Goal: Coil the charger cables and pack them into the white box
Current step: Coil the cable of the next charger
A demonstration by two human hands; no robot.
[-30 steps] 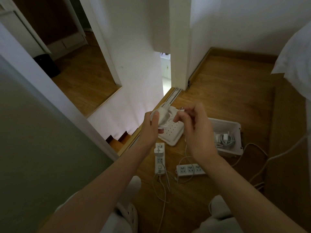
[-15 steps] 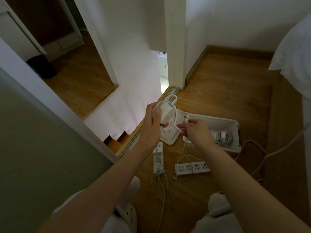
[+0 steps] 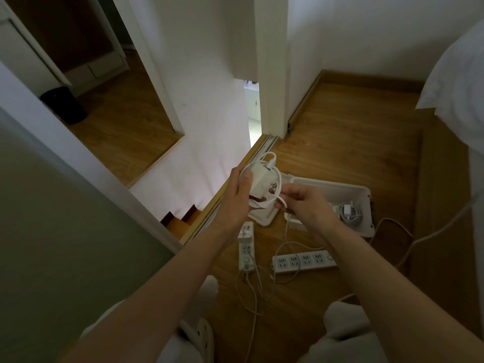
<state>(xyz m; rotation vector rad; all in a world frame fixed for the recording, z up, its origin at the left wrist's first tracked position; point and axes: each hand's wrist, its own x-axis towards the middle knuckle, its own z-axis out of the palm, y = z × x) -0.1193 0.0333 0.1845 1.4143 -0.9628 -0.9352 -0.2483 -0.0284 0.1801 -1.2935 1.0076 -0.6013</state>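
Stairs (image 3: 180, 218) drop away just left of my left hand (image 3: 237, 195), which grips the charger (image 3: 262, 180) in mid-air; its cable (image 3: 264, 205) loops round it; my right hand (image 3: 306, 203) pinches that cable, the slack trailing to the floor (image 3: 340, 142); right of it the box (image 3: 366, 195) lies open, one coil (image 3: 349, 213) inside, bare boards beyond its far rim.

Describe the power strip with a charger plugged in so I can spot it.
On the wooden floor, find the open white plastic box. Two white power strips lie nearer the person. The left strip, lying lengthwise, carries a white adapter; the crosswise strip shows none.
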